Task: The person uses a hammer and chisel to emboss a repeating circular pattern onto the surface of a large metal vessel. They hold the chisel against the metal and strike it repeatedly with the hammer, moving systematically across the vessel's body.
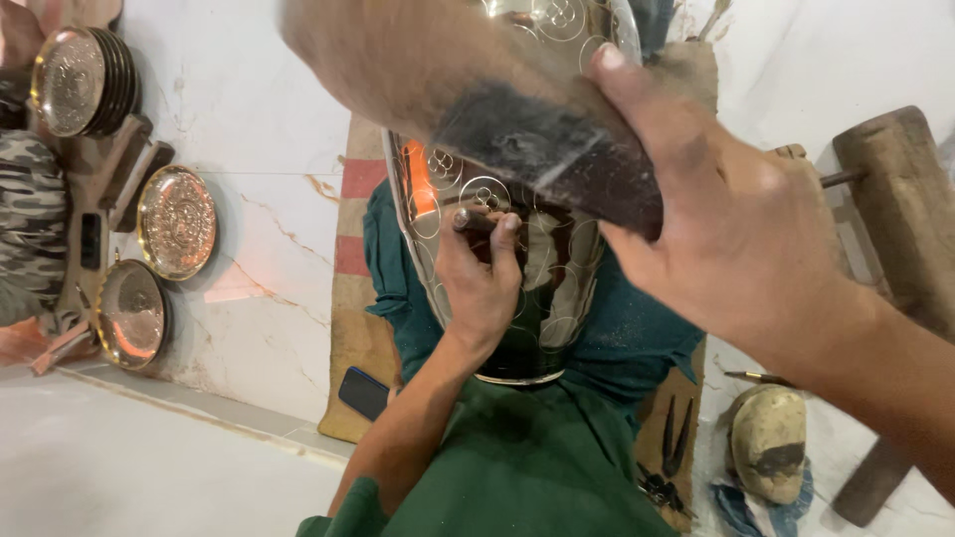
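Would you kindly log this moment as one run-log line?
left hand: holds punch on engraved metal vessel | right hand: grips raised hammer | vessel on lap

The left hand (482, 283) reaches forward from a bare forearm, fingers curled tight in a pinching grip, thumb on top. The right hand (736, 229) is raised close to the camera, fingers wrapped in what seems a firm grip, slightly blurred.

Metal vessel (517, 259) on the lap; plates (177, 221) left, wooden mallet (895, 229) right
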A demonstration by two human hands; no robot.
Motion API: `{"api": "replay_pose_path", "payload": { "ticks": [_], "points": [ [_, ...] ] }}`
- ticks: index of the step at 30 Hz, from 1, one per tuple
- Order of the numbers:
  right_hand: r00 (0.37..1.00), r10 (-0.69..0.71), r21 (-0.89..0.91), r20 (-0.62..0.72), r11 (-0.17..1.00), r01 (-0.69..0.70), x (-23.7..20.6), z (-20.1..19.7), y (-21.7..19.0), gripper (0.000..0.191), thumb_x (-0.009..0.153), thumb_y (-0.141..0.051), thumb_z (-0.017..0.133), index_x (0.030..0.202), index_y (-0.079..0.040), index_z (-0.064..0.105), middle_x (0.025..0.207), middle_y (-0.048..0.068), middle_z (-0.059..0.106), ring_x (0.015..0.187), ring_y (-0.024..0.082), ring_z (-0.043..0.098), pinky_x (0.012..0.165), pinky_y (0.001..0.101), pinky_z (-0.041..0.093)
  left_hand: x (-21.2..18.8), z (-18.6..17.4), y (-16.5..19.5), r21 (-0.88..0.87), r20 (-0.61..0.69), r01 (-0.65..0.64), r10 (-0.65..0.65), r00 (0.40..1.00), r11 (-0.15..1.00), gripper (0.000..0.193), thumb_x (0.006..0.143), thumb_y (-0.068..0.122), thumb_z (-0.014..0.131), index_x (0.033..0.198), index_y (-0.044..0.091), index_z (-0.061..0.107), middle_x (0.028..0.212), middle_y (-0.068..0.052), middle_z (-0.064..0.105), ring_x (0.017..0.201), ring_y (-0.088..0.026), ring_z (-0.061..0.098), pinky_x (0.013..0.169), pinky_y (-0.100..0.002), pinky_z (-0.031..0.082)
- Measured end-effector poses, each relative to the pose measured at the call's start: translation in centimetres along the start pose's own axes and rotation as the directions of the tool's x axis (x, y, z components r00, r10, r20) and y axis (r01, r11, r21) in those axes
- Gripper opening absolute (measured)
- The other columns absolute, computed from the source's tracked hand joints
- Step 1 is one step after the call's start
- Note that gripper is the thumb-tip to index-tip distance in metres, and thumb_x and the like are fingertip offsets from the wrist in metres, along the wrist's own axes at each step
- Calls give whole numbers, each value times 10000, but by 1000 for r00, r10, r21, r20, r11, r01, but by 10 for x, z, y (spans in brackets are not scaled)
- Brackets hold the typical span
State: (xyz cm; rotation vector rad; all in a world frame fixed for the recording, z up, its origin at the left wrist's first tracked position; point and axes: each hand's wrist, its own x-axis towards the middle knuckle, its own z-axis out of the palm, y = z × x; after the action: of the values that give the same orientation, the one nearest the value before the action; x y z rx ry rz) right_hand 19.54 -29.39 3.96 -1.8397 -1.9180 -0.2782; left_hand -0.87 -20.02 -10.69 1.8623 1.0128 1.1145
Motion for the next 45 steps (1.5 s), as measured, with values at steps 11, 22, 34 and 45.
{"api": "replay_pose_path", "payload": {
  "ticks": [11, 22, 34, 45],
  "points": [
    [964, -10, -305, 266, 948, 94, 10, -29, -12, 765, 853, -155, 650, 1566, -391, 504, 801, -3, 569, 653, 150, 634, 577, 301, 542, 10, -11, 4, 203, 157, -203, 173, 972, 958, 212, 1001, 32, 671, 1181, 12, 561, 994, -168, 675, 859, -358, 686, 758, -421, 533],
    [901, 297, -354, 315, 918, -179, -45, 13, 24, 821, 883, -277, 765, 1609, -377, 395, 989, 41, 697, 731, 182, 703, 609, 316, 599, 53, -18, 24, 20, 486, -336, 285, 826, 942, 305, 1001, 57, 687, 1282, -8, 586, 1056, -172, 662, 926, -342, 689, 810, -399, 566],
    [725, 689, 364, 7, 674, -643, -135, 86, -8, 705, 844, -113, 842, 1470, -66, 523, 1114, 233, 735, 957, 346, 742, 844, 447, 601, 109, -3, 25, -184, 897, -433, 331, 294, 882, 360, 958, 105, 721, 1287, 19, 603, 1070, -143, 691, 981, -383, 697, 837, -466, 548],
    [666, 734, 341, 131, 598, -725, -157, 102, -27, 820, 860, -182, 827, 1593, -157, 460, 1086, 262, 715, 955, 416, 732, 807, 511, 575, 107, -11, 29, -84, 866, -335, 235, 442, 939, 369, 969, 121, 725, 1304, 65, 580, 1044, -116, 696, 953, -328, 728, 834, -445, 566]
  ]
}}
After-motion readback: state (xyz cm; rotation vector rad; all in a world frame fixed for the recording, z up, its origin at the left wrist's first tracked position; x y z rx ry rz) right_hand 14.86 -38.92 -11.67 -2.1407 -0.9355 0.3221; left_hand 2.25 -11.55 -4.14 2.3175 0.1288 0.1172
